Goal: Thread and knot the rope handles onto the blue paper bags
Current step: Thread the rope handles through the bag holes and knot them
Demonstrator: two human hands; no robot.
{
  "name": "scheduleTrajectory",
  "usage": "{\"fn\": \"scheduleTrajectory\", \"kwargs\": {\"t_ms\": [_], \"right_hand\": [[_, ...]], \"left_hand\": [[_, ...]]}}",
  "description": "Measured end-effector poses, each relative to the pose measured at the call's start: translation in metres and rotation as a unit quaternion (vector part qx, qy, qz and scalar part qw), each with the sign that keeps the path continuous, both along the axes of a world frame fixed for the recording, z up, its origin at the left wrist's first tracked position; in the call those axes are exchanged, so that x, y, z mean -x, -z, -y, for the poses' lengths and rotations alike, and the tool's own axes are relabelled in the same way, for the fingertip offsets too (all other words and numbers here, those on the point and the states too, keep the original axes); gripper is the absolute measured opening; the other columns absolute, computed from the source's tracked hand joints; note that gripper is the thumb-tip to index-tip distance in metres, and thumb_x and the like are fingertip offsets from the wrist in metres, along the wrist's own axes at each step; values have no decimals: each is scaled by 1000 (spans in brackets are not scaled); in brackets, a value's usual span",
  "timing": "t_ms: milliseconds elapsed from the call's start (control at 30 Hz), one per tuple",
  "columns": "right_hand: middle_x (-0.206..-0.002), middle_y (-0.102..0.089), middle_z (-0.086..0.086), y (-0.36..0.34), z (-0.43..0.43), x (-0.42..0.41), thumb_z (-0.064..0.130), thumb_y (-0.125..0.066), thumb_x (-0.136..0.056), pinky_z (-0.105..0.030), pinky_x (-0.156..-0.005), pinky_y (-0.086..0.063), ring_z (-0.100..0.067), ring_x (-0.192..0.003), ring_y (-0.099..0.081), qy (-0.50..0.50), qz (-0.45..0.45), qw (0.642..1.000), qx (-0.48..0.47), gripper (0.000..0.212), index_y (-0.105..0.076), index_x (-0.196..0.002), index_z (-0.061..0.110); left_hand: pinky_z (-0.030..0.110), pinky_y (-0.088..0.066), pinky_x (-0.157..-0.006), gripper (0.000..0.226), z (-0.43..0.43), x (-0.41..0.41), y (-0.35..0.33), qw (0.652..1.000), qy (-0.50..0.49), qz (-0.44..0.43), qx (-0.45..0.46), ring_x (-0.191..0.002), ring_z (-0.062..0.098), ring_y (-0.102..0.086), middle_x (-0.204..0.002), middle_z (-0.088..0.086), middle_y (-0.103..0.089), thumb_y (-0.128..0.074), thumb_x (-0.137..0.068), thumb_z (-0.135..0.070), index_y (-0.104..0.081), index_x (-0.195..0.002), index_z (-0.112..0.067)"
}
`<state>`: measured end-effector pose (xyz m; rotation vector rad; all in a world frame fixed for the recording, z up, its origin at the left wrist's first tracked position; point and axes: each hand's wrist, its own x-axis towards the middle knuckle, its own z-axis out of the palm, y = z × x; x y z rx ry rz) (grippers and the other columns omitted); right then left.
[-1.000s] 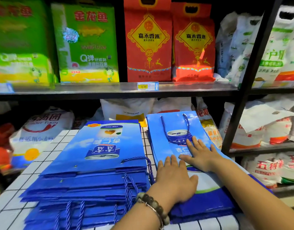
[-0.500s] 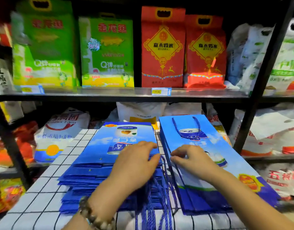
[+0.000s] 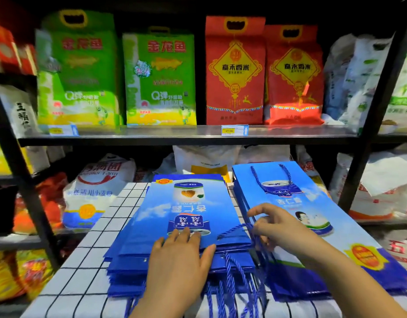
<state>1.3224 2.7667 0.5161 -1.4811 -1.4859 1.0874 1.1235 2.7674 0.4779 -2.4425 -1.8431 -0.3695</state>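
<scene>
Nearest the person, a bundle of loose blue ropes (image 3: 230, 285) is trailing off the front edge of the bench (image 3: 83, 271), which is showing a white surface with a black grid. Just above the ropes, the left grip (image 3: 181, 260) is lying flat with its fingers straight and spread, pressing down on the near end of the top bag (image 3: 186, 210) of the left stack of blue paper bags (image 3: 124, 267). It is holding nothing.

To its right, the right grip (image 3: 280, 228) is hovering over the gap between the two stacks, with thumb and fingertips pinching a rope handle (image 3: 234, 230). That blue twisted cord is running from a hole near the top bag's right near corner up to the pinching fingers, so it is lying between the two grips and touching only the right one. More strands are hanging below the right grip.

Under the right forearm, the right stack of blue paper bags (image 3: 312, 203) is lying flat, and its top bag is wearing a fitted handle (image 3: 270, 180) looped at the far end.

Beyond the bench, a white flour sack (image 3: 99, 180) is leaning under a metal shelf (image 3: 175, 135). On the shelf, green rice bags (image 3: 161, 76) and red rice bags (image 3: 234, 70) are standing upright, with a price tag (image 3: 234, 130) on the edge.
</scene>
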Motion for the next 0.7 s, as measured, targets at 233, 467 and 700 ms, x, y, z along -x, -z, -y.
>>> {"fn": "scheduleTrajectory", "kwargs": {"t_ms": [233,467,700], "right_hand": [[-58,-60,-4,-32,28,30,-5,-59,-79,-18,-34,-41,-17,-43,-59,-1,-279,960,-34,31,-56,-104,13],[-62,-67,-2,-25,26,48,-3,-59,-79,-18,-41,-48,-18,-55,-65,29,-333,942,-38,25,-56,-99,11],[-84,-73,-6,-16,35,41,1,-57,-82,-18,-58,-54,-11,-72,-69,3,-233,971,-45,18,-61,-97,10]], "left_hand": [[30,-46,-87,57,39,-8,-16,980,74,183,6,-97,-3,-58,-102,-26,-63,-16,-68,-63,-63,-97,-46],[20,-36,-61,26,45,-19,-22,926,146,343,61,-62,4,-49,-64,-19,-56,-46,-62,-63,-57,-62,-40],[33,-47,-63,23,23,-10,-29,889,107,424,133,-55,9,-51,-58,-3,-62,-49,-65,-45,-64,-71,-28]]}}
